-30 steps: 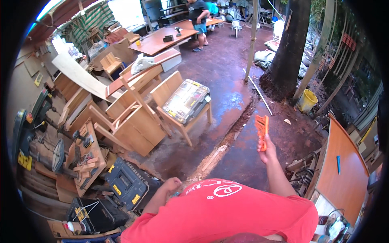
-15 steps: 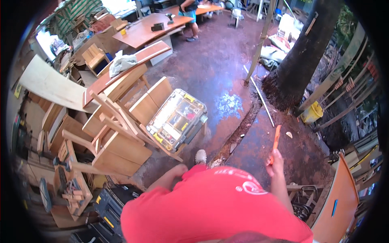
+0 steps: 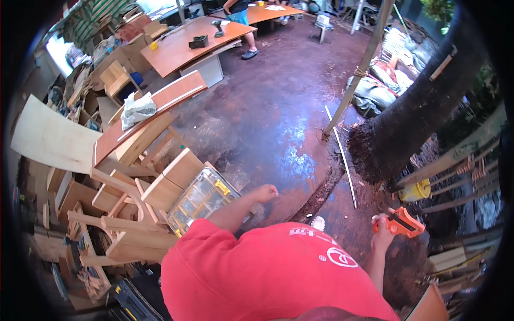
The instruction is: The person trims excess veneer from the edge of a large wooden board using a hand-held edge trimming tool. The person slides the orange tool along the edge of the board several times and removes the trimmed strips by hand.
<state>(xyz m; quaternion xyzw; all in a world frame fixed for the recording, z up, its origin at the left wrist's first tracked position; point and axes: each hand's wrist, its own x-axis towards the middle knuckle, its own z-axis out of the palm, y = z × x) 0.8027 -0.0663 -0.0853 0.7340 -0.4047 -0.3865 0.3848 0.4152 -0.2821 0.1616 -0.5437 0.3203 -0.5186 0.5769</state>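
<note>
Fingers of the right hand (image 3: 381,231) are wrapped around an orange-handled tool (image 3: 400,223), held out at about four o'clock from the red shirt (image 3: 267,278) filling the bottom of the view; what kind of tool it is cannot be made out, though it looks like a saw grip or clamp. Fingers of the left hand (image 3: 266,192) are curled into a loose fist holding nothing, hanging above the wet reddish floor (image 3: 267,107) just beside a clear-lidded yellow parts case (image 3: 201,199) at nine o'clock of that hand.

By the look of it, the tool is already picked up and in carry; no workpiece is under it, so whatever it is meant for appears not yet begun.

An open-air carpentry yard surrounds the person. Unfinished wooden chair frames (image 3: 123,214) and offcuts crowd the ten o'clock side, with a pale plywood sheet (image 3: 53,140) leaning beyond them. A long brown worktop (image 3: 182,48) at twelve o'clock carries a drill and a small box; another person (image 3: 242,21) stands at its far end. A dark tree trunk (image 3: 407,117) rises at two o'clock, a slim pole (image 3: 358,69) beside it, and a yellow bucket (image 3: 415,190) sits near its base.
</note>
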